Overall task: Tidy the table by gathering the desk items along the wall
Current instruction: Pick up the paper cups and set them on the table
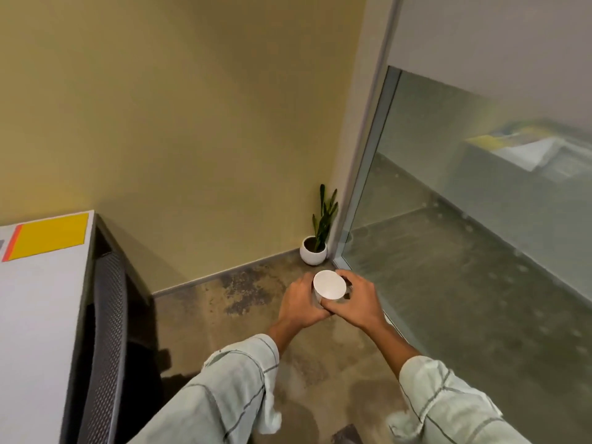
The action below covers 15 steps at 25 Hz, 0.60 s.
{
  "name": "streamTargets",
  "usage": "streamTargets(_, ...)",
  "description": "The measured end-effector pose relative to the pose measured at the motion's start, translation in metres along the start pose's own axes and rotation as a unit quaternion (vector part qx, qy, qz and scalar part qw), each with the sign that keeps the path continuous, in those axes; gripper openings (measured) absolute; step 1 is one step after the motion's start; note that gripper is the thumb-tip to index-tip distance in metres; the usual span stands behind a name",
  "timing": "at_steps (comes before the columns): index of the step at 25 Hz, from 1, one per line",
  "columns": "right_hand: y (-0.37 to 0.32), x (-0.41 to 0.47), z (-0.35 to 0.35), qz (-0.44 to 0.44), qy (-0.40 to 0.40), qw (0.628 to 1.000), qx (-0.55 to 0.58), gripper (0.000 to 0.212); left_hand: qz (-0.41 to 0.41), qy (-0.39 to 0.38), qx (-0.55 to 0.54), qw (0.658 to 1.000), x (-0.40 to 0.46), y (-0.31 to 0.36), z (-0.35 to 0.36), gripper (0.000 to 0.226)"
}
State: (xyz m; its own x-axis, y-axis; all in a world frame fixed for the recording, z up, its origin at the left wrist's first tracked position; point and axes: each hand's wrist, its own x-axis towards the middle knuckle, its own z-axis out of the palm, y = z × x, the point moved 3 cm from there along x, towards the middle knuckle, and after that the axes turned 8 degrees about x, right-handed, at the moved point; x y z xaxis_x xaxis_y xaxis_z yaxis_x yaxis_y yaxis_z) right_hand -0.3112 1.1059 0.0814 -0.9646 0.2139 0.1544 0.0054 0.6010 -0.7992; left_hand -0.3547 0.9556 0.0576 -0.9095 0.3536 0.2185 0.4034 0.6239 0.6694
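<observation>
Both hands hold a small white round-topped container [329, 284] in the air above the floor [240, 302], the left hand [302, 302] and right hand [358, 301] each with fingers [344, 277] wrapped narrow around its sides. The white surface [41, 299] lies at the left with a yellow sheet [51, 235] at its far end. A potted plant [315, 243] stands in the far corner by the wall [192, 123].

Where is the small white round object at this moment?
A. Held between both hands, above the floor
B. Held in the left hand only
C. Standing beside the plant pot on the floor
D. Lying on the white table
A: the white round object sits between the left hand and the right hand, over the floor.
</observation>
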Motion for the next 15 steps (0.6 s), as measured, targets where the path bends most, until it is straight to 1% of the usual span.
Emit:
streamTargets(3, -0.013, 0.078, 0.041, -0.032, -0.052, 0.998, 0.023, 0.068, -0.050, 0.051, -0.004, 0.997, 0.051, -0.047, -0.026, 0.062)
streamTargets(6, -0.032, 0.158, 0.096, -0.073, -0.115, 0.990, 0.036, 0.064, -0.118, 0.100, 0.023, 0.988, 0.099, -0.102, -0.055, 0.051)
streamTargets(8, -0.047, 0.211, 0.138, -0.110, -0.145, 0.982, 0.050, 0.062, -0.152, 0.124, 0.038, 0.980, 0.132, -0.140, -0.079, 0.048)
streamTargets(13, -0.109, 0.336, 0.243, -0.170, -0.262, 0.948, 0.064, 0.066, -0.250, 0.179, 0.070, 0.949, 0.203, -0.216, -0.162, 0.052)
streamTargets(15, -0.149, 0.373, 0.287, -0.212, -0.309, 0.924, 0.072, 0.066, -0.295, 0.225, 0.087, 0.925, 0.216, -0.243, -0.202, 0.054)
